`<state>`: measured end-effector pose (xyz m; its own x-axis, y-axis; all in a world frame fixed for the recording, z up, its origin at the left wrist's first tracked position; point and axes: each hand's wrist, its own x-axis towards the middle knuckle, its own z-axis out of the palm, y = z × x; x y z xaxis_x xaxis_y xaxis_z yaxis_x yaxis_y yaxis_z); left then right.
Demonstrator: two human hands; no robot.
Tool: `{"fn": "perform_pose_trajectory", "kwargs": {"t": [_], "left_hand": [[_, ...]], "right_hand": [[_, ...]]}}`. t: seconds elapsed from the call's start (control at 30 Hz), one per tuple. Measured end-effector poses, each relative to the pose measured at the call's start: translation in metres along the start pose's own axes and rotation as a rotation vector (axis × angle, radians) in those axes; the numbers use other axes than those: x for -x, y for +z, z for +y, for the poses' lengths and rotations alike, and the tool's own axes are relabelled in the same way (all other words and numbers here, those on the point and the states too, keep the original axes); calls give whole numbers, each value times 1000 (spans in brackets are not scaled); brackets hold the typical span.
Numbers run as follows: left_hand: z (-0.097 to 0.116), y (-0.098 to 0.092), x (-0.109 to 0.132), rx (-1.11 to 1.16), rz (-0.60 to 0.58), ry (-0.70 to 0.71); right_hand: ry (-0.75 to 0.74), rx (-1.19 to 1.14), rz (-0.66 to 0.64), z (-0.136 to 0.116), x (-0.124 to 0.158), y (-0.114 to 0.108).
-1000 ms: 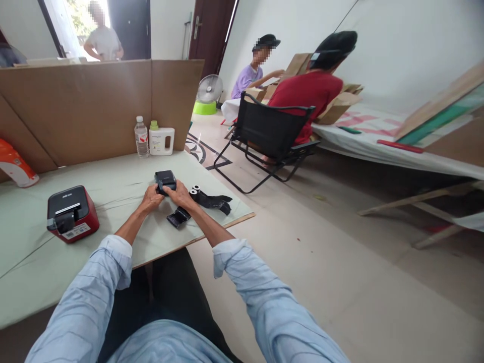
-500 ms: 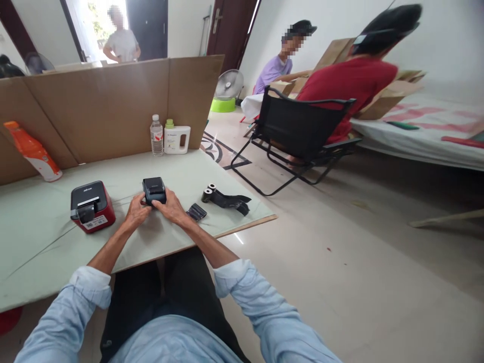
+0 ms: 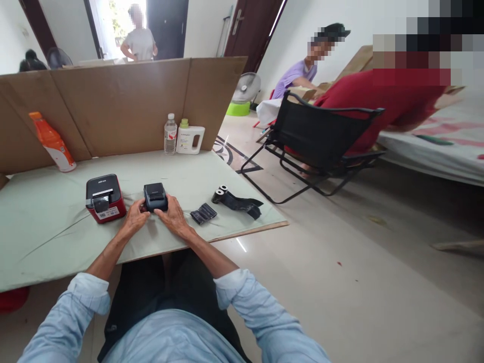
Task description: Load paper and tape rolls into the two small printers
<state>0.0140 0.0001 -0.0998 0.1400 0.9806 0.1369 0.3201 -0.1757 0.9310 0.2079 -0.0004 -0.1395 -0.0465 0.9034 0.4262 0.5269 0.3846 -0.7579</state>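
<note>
A small black label printer rests on the pale green tabletop in front of me. My left hand grips its left side with curled fingers. My right hand wraps round its right side. To its left stands a red and black printer. On the right lie a small black flat piece and a black strap with two small white rolls.
A cardboard screen backs the table, with an orange bottle, a water bottle and a white jug along it. A person in red sits in a black folding chair to the right; other people are further off. A fan stands on the floor.
The view has swung left, so everything sits further right in the picture. Both hands stay on the black printer; the flat black piece now lies clear of my right wrist.
</note>
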Motion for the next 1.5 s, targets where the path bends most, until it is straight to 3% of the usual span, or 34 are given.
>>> {"fn": "perform_pose_trajectory", "kwargs": {"t": [0.17, 0.3, 0.47, 0.97, 1.5], "left_hand": [[1, -7, -9, -75, 45, -63], [-3, -9, -30, -78, 130, -19], [-6, -9, -48, -120, 114, 41], [10, -7, -32, -359, 110, 139], [-1, -10, -57, -306, 168, 38]], "right_hand": [[-38, -25, -1, 2, 2, -4], [-37, -9, -36, -3, 1, -8], [-51, -19, -57, -5, -7, -14], [-76, 6, -121, -1, -25, -15], [-61, -3, -179, 0, -34, -14]]}}
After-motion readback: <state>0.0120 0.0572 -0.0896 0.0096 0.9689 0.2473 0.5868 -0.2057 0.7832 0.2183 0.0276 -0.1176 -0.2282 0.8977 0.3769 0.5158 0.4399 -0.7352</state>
